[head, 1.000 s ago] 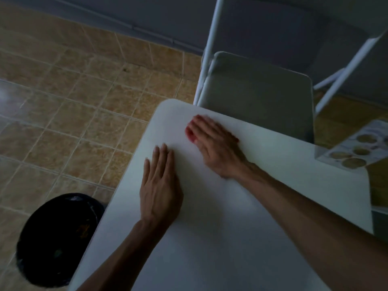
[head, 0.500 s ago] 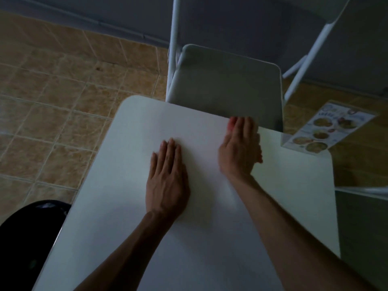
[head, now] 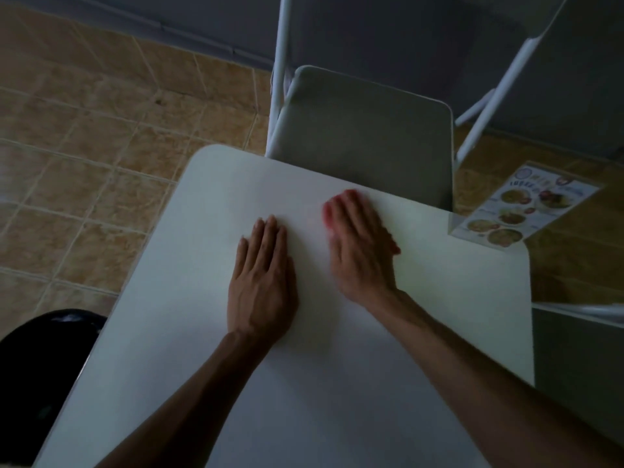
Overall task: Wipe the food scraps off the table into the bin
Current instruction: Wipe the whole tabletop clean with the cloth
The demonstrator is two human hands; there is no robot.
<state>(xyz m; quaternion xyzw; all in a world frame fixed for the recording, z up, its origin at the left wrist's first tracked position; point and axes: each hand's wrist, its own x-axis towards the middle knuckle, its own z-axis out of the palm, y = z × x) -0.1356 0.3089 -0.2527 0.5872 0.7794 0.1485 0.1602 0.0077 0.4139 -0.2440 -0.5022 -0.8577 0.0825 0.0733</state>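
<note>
An eatery: white table (head: 337,400), folding chair (head: 364,136), tiled floor (head: 84,163), standing picture menu (head: 520,211).

Left hand (head: 261,282) is flat, palm down, fingers together and pointing away — sharp and clear. Right hand (head: 361,248) sits just beside it, also palm down and spread flat, but motion-blurred — fingertips look reddish. Both forearms bare.

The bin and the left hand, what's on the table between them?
In the head view, only bare white table lies between the black bin and the flat left hand; no scraps are discernible there in the dim light.
</note>
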